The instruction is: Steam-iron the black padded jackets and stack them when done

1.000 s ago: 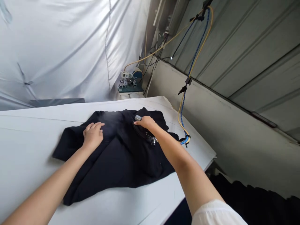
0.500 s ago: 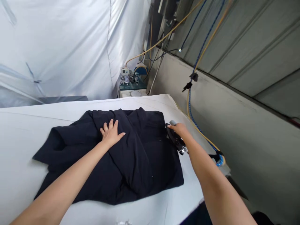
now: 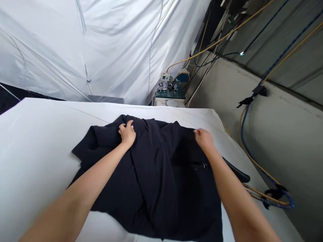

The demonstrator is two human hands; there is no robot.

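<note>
A dark navy garment [image 3: 151, 168] lies folded and creased across the white table [image 3: 50, 134]. My left hand [image 3: 127, 134] is on its upper left part, fingers bent and pressed into the cloth. My right hand [image 3: 204, 139] is at the upper right edge of the garment, its fingers closed at the cloth edge and slightly blurred. Right of the garment, partly hidden behind my right forearm, a black curved object [image 3: 237, 170] rests on the table near the hoses.
Yellow and blue hoses [image 3: 242, 131] hang along the right wall [image 3: 277, 134] and loop down near the table's right edge. Behind the table stand a small green-topped cabinet [image 3: 170, 94] with metal fittings and a white sheet [image 3: 113, 50].
My right hand has let go of the iron and moved to the garment's upper right edge. My left hand has shifted toward the top edge, its fingers now bent. The view has turned left.
</note>
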